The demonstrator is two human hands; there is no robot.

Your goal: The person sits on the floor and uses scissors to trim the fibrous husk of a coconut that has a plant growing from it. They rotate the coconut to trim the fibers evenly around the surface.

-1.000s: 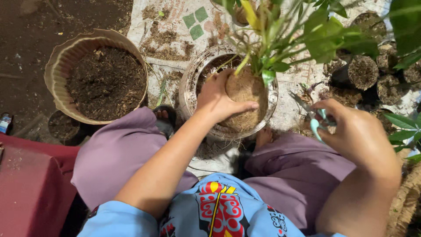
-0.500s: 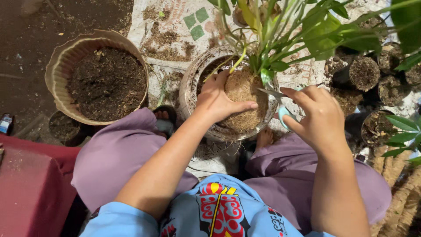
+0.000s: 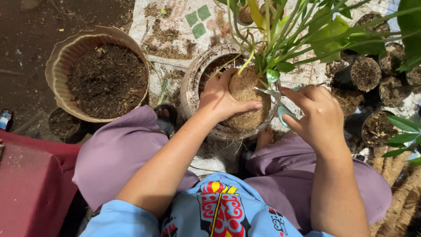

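My left hand grips a brown coconut-fibre ball with a green leafy plant growing out of its top. The ball rests over a round grey pot holding dark soil. My right hand holds a pair of scissors with light green handles, blades pointing left at the base of the plant stems, just above the ball. Both hands are close together over the pot.
A tan ribbed basin full of dark soil stands at the left. Small black pots of soil cluster at the right, with more leaves. A printed sack sheet covers the ground. A red surface lies at lower left.
My right hand has moved left from the right side toward the plant, bringing the scissors up to the stems. My left hand has stayed on the fibre ball.
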